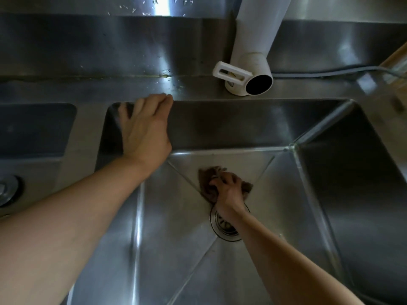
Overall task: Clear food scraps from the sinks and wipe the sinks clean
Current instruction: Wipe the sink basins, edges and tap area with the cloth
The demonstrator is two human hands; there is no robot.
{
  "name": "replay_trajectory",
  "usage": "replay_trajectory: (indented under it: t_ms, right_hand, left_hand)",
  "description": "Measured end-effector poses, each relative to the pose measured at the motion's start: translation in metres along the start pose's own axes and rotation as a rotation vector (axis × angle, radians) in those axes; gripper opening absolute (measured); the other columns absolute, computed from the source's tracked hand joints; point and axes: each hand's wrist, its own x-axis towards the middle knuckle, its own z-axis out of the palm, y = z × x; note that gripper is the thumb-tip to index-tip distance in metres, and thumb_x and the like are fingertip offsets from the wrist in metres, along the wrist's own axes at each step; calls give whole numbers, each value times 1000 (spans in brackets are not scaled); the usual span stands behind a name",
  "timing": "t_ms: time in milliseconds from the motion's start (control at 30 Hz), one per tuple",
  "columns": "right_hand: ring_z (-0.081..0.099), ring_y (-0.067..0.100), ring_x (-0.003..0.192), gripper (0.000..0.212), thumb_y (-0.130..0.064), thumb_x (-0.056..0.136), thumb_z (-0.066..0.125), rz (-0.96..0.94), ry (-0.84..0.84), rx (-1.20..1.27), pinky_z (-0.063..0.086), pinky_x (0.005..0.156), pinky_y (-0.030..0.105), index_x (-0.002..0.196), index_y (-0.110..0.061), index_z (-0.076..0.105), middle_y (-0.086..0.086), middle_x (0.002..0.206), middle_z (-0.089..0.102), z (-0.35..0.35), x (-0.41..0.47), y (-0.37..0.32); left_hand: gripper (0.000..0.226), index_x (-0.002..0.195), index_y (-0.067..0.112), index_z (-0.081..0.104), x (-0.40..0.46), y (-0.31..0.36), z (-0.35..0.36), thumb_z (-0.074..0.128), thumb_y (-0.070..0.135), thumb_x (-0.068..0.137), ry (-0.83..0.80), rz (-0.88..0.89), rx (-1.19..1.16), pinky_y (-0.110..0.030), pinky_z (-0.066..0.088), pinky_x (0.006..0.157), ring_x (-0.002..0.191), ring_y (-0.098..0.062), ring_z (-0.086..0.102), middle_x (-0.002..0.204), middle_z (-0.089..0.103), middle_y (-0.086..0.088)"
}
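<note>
A stainless steel table (198, 89) with a raised steel back wall (110, 45) fills the view. Two sinks are set into it: a large sink (352, 172) in the centre and right, and a second sink (33, 128) to the left of the large sink, cut off by the frame edge.

The large sink has a round metal drain (222, 225) in its floor, with creases running from the drain toward the corners. The second sink shows part of its own drain fitting (6, 190) at the left frame edge.

The left hand (145, 128) rests at the back left corner of the large sink, palm against the upper inner wall. Its fingers (163, 99) are straight and relaxed, and their tips reach the rim; they grip nothing.

The right hand (229, 188) is down on the floor of the large sink, just behind the drain. Its fingers are curled around a brown cloth (207, 179) and press it against the steel. The cloth is bunched, showing on both sides of the hand. The right forearm crosses over part of the drain.

A white pipe (253, 40) slopes down from the back wall and ends with a dark open mouth above the rim behind the large sink. A white bracket (229, 72) sits on its left side. A grey cable (330, 70) runs along the table to the right of the pipe. Small pale flecks (136, 7) lie on the ledge above the back wall.
</note>
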Motion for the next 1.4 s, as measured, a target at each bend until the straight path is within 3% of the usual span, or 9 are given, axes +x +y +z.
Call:
replay_trajectory:
  t_ms: [167, 367, 567, 700, 833, 967, 1033, 1200, 1400]
  right_hand:
    - [28, 31, 130, 26, -8, 89, 50, -295, -111, -18, 32, 103, 30, 108, -15, 67, 2, 141, 44, 13, -24, -12]
    - [42, 26, 114, 22, -7, 89, 52, -198, -197, -3, 37, 89, 25, 101, -16, 67, 3, 124, 53, -6, -46, -3]
    - [47, 30, 111, 30, -28, 97, 41, 604, 173, 252, 42, 97, 43, 119, -15, 56, 10, 118, 53, -35, -70, 72]
    - [35, 36, 130, 54, -40, 101, 30, 932, 28, 229, 26, 110, 47, 149, -17, 21, 16, 146, 33, -28, -82, 87]
    - [37, 39, 126, 61, -37, 98, 39, 775, -121, 200, 34, 102, 39, 149, -13, 16, 24, 143, 30, 1, -91, 43]
    - [56, 29, 112, 35, -20, 95, 48, 655, -247, 361, 45, 87, 23, 128, -10, 52, 14, 121, 58, -11, -91, 24]
    - [61, 16, 93, 30, -7, 91, 46, 620, -145, 452, 47, 67, 14, 118, -9, 60, 10, 103, 65, -28, -83, 25]
    - [50, 36, 113, 41, -10, 90, 51, 648, 156, 372, 41, 94, 31, 131, -13, 49, 20, 129, 46, -75, -34, 63]
    - [41, 36, 122, 50, -13, 91, 48, 647, 235, 274, 35, 88, 33, 140, -17, 39, 23, 138, 35, -91, 21, 111]
  left_hand:
    - [83, 143, 13, 37, -1, -1, -3, 66, 1, 67, -52, 1, 22, -55, 21, 108, 128, -29, 33, 145, 38, -5]
    - [83, 145, 13, 32, -2, 3, -8, 66, 2, 70, -93, -22, -2, -54, 18, 110, 133, -27, 28, 147, 32, -5]
    - [87, 143, 11, 35, -2, 4, -9, 70, 2, 64, -107, -43, -5, -59, 20, 107, 134, -29, 26, 147, 33, -7]
    - [92, 143, 10, 36, -3, 6, -7, 72, 0, 60, -117, -37, 7, -62, 20, 106, 134, -30, 25, 147, 32, -8]
    - [93, 143, 10, 35, -4, 6, -7, 73, -1, 59, -132, -41, 12, -63, 22, 105, 134, -32, 24, 147, 31, -9]
    - [92, 142, 10, 37, -4, 8, -8, 73, -2, 58, -117, -49, -12, -63, 21, 104, 132, -32, 25, 146, 34, -9]
    - [92, 141, 9, 39, -5, 7, -6, 73, -3, 57, -104, -38, -10, -63, 22, 104, 131, -33, 27, 145, 36, -10]
    - [87, 138, 7, 43, -4, 4, 0, 72, -3, 57, -34, -30, -24, -61, 23, 102, 124, -36, 33, 140, 41, -14]
    - [81, 137, 6, 44, -4, 3, 12, 67, -3, 60, 62, -33, -30, -60, 25, 101, 115, -37, 36, 136, 44, -17]
